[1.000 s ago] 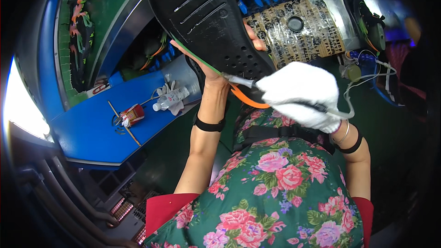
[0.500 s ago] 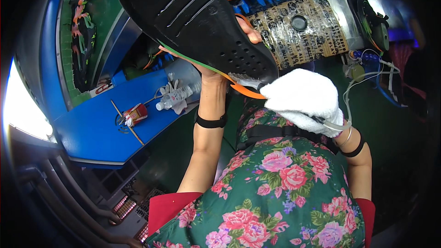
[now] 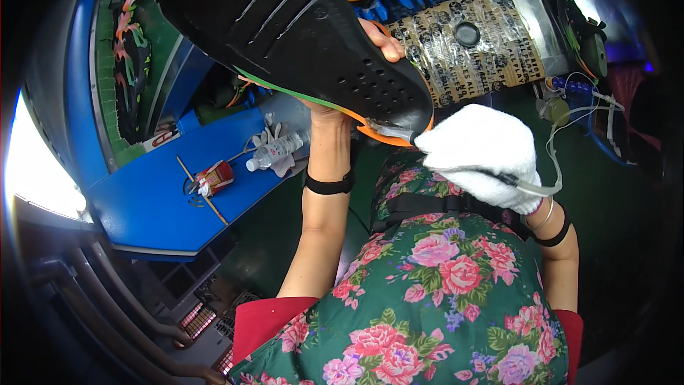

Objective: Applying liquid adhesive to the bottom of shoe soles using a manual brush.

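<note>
While the shoe (image 3: pixel 299 36) is held up sole-first in front of the blue bench (image 3: pixel 153 207), its far side is gripped by the left hand (image 3: pixel 360 64), whose fingers are curled over the edge near the heel. A thin tool (image 3: pixel 399 130) is pinched in the gloved right hand (image 3: pixel 484 153) and laid against the orange rim (image 3: pixel 381 134), where sole and upper meet. The shoe is judged light, with a stiff black sole and a softer upper. A hold across the sole's edges looks firmest; the glued rim is best left untouched.
</note>
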Available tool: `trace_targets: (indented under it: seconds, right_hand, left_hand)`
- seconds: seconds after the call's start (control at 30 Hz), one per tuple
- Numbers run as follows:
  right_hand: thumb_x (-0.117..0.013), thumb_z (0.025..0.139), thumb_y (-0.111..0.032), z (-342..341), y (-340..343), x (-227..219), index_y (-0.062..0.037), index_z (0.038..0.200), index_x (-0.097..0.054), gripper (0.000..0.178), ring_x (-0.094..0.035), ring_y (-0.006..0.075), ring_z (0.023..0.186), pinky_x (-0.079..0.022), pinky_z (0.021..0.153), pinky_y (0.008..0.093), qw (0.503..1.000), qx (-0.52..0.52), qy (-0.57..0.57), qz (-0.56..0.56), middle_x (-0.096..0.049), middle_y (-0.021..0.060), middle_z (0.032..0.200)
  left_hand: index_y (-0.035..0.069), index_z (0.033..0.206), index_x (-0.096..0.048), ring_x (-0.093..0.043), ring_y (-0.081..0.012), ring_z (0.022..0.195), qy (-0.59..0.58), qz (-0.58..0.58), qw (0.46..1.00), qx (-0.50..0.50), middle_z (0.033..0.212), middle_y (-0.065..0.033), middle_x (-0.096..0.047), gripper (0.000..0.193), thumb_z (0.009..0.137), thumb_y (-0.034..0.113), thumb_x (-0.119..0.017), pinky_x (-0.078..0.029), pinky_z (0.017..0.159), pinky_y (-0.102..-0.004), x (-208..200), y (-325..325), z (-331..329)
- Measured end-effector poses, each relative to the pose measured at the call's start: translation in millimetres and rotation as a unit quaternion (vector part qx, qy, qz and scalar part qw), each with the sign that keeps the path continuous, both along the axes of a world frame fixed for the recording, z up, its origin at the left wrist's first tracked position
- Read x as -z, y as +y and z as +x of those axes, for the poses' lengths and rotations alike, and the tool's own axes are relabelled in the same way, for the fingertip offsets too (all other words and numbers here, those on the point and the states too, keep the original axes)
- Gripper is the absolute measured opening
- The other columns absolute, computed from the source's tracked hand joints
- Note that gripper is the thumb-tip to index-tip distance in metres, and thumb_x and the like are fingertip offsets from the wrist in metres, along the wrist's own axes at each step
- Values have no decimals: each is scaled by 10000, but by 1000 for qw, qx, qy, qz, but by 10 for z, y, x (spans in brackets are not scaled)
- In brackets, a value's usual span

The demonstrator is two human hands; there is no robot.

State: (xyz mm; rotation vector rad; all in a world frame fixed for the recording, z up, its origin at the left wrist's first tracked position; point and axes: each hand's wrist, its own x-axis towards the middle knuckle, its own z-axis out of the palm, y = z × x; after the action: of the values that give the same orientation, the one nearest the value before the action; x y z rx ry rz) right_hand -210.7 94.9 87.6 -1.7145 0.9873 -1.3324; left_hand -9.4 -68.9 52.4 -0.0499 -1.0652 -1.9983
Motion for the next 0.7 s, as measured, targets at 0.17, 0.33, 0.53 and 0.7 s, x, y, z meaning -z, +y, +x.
trace_targets:
  seconds: [0.17,0.33,0.53,0.7]
  right_hand:
    - [-816,802,-48,14,32,-22,-95,1067,-806,269,-752,258,913,-600,774,351,998,21,45,-43,-794,84,1056]
    - [-834,782,-37,115,81,-72,-142,1069,-813,307,-755,236,919,-602,782,333,996,37,56,-56,-798,57,1066]
    - [-838,783,-42,120,88,-101,-134,1078,-809,310,-753,239,917,-600,787,334,998,44,26,-41,-797,65,1072]
    - [-840,779,-37,39,73,-111,-115,1066,-804,299,-752,250,906,-599,786,337,996,46,53,-50,-796,78,1057]
  left_hand:
    - [-95,1174,-633,-718,-344,1007,-5,25,1000,-14,1052,-216,-700,608,991,485,-645,-542,993,-463,-22,22,-19]
    - [-93,1164,-634,-725,-339,982,-9,41,999,-13,1040,-217,-708,654,958,527,-676,-553,975,-456,9,18,-17]
    - [-86,1156,-640,-727,-338,998,-7,56,998,-5,1053,-224,-711,723,936,601,-670,-551,972,-454,46,19,-20]
    - [-77,1164,-641,-727,-345,1014,-20,66,998,-4,1069,-219,-713,737,947,627,-637,-537,976,-474,65,47,-10]
